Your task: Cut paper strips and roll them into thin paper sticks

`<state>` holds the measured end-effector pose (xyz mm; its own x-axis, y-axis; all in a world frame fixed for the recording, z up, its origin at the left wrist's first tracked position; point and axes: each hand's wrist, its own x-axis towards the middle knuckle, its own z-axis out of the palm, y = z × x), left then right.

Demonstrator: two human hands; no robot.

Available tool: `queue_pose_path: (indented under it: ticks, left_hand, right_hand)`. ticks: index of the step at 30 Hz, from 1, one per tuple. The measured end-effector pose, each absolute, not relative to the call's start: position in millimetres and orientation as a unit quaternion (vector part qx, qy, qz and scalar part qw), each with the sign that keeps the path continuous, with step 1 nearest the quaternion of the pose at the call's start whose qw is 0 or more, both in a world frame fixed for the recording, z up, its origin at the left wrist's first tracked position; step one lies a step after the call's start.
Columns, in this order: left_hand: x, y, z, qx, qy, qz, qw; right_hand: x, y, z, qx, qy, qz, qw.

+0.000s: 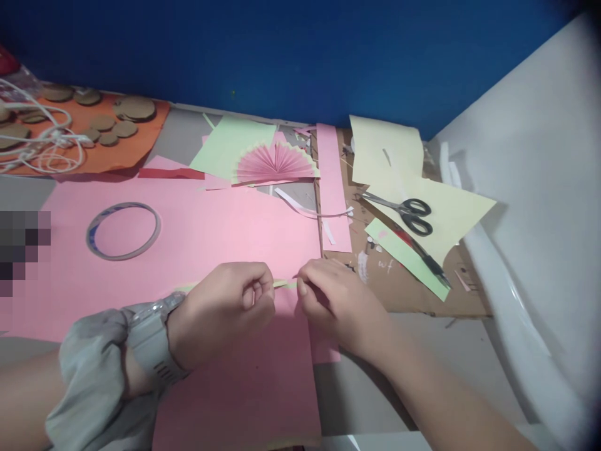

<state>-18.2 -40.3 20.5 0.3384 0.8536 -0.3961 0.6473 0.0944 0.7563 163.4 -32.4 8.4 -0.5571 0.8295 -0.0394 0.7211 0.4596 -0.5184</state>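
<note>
My left hand and my right hand are close together over a large pink sheet. Both are closed, pinching a thin pale yellow-green paper strip that shows in the gap between them. Part of the strip also appears behind my left wrist, which wears a grey watch and a grey scrunchie. Just beyond the hands sits a pleated pink paper fan with a pale scalloped edge. A roll of tape lies on the pink sheet at the left.
Black-handled scissors and a dark pen-like cutter lie on cardboard at the right, among pale yellow sheets and scraps. Cardboard discs and white cables are on orange paper at far left. A blue partition stands behind.
</note>
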Motion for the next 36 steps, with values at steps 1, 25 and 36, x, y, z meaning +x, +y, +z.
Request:
queue_pose_path:
  ticks: [1, 25, 36]
  left_hand:
    - [-17.8, -39.9, 21.0, 0.661, 0.569, 0.106, 0.477]
    - [-18.5, -39.0, 15.3, 0.671, 0.589, 0.112, 0.437]
    - [-18.1, -37.4, 18.4, 0.658, 0.593, 0.117, 0.449]
  right_hand:
    - [163.5, -32.1, 8.4, -0.457, -0.848, 0.244, 0.109]
    - [170.4, -28.6, 5.5, -0.464, -0.853, 0.197, 0.135]
    - [171.4, -28.9, 3.9, -0.459, -0.861, 0.157, 0.151]
